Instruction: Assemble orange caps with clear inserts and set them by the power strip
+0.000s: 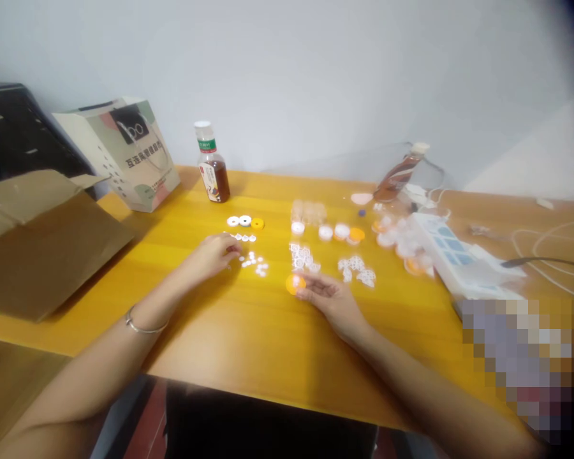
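My right hand [332,303] pinches an orange round disc [291,286] with a pale centre between thumb and fingers, just above the table. My left hand [215,255] has its fingers drawn together beside the small white round pieces [259,270]; whether anything is between the fingertips is hidden. Just beyond it runs a short row of small white parts [245,238]. Behind these lie two white rings [233,221] and a yellow ring [257,224]. White openwork pieces [302,257] lie past my right hand, with a second group [356,269] to its right.
White discs [325,232] and an orange disc [356,236] line the middle back. A drink bottle [214,169] stands behind, with another bottle [399,173] tilted at right. A paper bag [129,156] and an open cardboard box [52,248] occupy the left; a white tray [440,255] and cables the right.
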A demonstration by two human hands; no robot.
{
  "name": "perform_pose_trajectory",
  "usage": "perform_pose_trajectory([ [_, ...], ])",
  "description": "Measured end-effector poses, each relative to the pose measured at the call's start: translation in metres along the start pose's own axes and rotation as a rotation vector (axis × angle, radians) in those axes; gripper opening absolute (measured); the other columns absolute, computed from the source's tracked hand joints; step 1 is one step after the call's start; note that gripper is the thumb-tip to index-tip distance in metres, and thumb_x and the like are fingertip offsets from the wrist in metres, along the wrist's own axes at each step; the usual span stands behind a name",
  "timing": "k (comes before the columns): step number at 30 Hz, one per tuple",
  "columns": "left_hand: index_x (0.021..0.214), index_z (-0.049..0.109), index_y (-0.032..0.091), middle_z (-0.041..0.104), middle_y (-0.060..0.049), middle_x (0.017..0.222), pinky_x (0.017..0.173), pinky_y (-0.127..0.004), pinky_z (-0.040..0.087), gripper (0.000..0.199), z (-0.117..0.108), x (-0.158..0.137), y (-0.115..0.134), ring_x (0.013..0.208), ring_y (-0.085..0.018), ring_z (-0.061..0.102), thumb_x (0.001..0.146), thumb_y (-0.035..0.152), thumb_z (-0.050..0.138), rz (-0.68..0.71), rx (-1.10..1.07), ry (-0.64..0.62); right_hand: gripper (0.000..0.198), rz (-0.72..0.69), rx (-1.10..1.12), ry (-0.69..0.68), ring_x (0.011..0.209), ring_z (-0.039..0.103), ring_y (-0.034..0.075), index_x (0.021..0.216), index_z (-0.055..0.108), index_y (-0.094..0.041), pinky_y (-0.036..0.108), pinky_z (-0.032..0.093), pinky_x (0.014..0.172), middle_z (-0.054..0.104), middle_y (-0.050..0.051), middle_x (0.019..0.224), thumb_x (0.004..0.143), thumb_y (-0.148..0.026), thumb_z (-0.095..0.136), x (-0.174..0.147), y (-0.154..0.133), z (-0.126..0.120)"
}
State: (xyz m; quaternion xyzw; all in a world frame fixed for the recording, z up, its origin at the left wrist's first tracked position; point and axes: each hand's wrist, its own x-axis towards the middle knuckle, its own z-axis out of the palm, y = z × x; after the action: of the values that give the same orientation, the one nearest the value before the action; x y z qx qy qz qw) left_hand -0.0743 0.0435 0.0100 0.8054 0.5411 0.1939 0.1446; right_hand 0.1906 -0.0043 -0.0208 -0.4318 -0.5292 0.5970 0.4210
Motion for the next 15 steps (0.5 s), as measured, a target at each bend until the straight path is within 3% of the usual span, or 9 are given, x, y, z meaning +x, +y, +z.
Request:
perform_pose_trajectory([
  [4, 0.081, 0.064, 0.017, 0.066, -0.004, 0.082, 0.069, -0.026, 0.042, 0.014, 0.0059, 0.0026, -0.0090, 0.075, -0.016, 0.059, 0.076, 0.017, 0.050, 0.007, 0.022, -0.092, 0.032, -0.024, -0.039, -0.010, 0.077, 0.062, 0.014, 0.097, 0.066, -0.023, 0.034, 0.049, 0.081, 0.067, 0.000, 0.082, 0.066, -0.025, 0.070, -0.0004, -0.0008, 0.0006],
  [15, 0.078, 0.065, 0.019, 0.067, -0.004, 0.083, 0.066, -0.025, 0.039, 0.018, 0.0079, 0.0028, -0.0032, 0.077, -0.018, 0.059, 0.078, 0.020, 0.047, 0.039, 0.149, -0.089, 0.036, -0.037, -0.068, -0.035, 0.081, 0.060, 0.014, 0.101, 0.065, -0.026, 0.032, 0.049, 0.082, 0.066, -0.001, 0.086, 0.065, -0.023, 0.070, -0.0009, -0.0029, 0.0007],
])
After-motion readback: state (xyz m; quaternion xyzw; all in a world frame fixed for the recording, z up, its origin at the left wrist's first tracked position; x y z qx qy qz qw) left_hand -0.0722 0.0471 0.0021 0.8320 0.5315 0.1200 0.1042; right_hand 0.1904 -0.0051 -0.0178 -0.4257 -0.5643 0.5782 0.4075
